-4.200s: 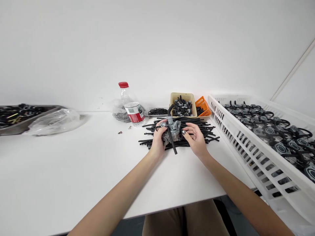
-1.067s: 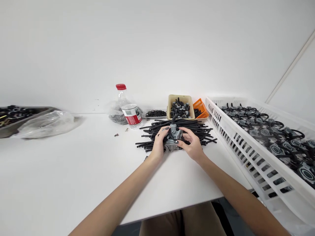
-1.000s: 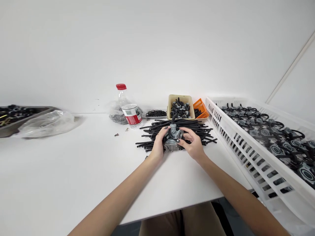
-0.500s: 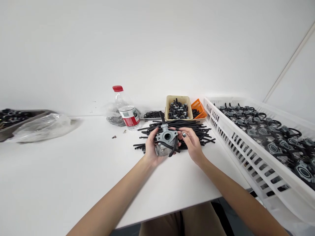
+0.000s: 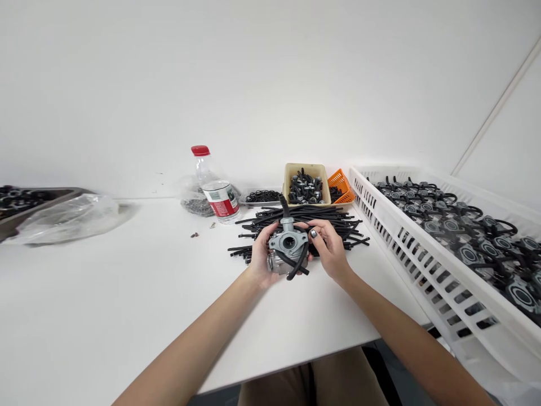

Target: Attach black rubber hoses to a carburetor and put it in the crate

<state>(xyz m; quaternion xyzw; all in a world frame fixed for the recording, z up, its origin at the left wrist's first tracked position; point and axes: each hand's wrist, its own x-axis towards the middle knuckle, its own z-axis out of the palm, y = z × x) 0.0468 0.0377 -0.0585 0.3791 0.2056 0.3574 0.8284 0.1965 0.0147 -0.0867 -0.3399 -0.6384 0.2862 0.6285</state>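
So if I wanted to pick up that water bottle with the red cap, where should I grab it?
Probably around the labelled middle of the water bottle, coming from the front left: it leans, a bag of small parts sits behind it, and the black tubes lie to its right.

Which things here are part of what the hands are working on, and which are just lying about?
In hand:
- grey carburetor, held by left hand and right hand
- black hose on it
- hose pile
- white crate of like units

Lying about:
- water bottle
- plastic bag
- orange basket
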